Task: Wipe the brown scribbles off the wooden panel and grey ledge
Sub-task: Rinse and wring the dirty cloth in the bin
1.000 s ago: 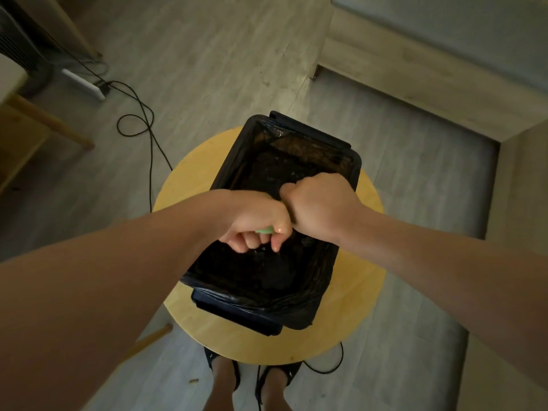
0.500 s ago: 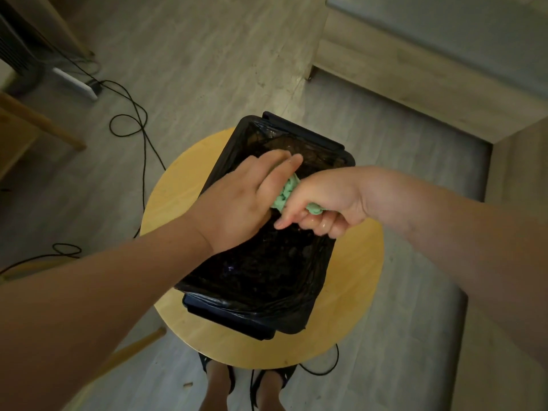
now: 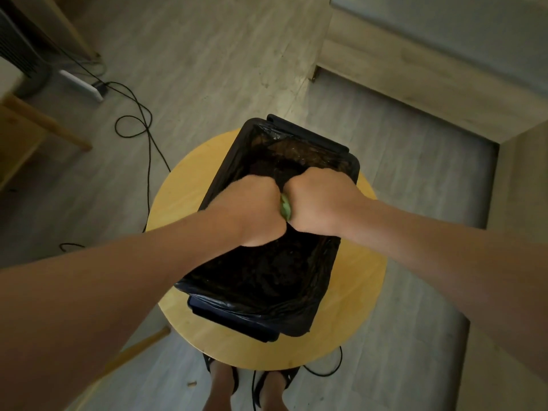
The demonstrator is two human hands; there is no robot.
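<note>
**Q:** What do the hands show?

**A:** Left hand [image 3: 255,212] and right hand [image 3: 317,203] are both fisted, knuckles up, and pressed side by side above the lined bin [image 3: 350,161]. Each is clamped on one end of a green cloth [image 3: 285,209]. Only a sliver of the cloth shows in the gap between them.

**Q:** What has just changed?

**A:** Half a second ago the left hand lay flat and open across the cloth while the right pinched it. A second ago both were fisted, as now. The left has closed on the cloth again and the fists have come back together. This reads as a repeated squeeze or twist, wringing the cloth over the bin, which stands on a round stool [image 3: 364,292].

**Q:** Where are the surfaces to be cleaned?

**A:** Panel [image 3: 415,69] and ledge [image 3: 444,22] lie at upper right, well apart from hands and cloth. No scribbles can be made out on either in this light.

**Q:** What does this mean for the task?

**A:** No wiping is under way; the cloth is probably being wrung out between passes. Whether any marks remain cannot be told. The cloth would next have to be carried across to the panel.
</note>
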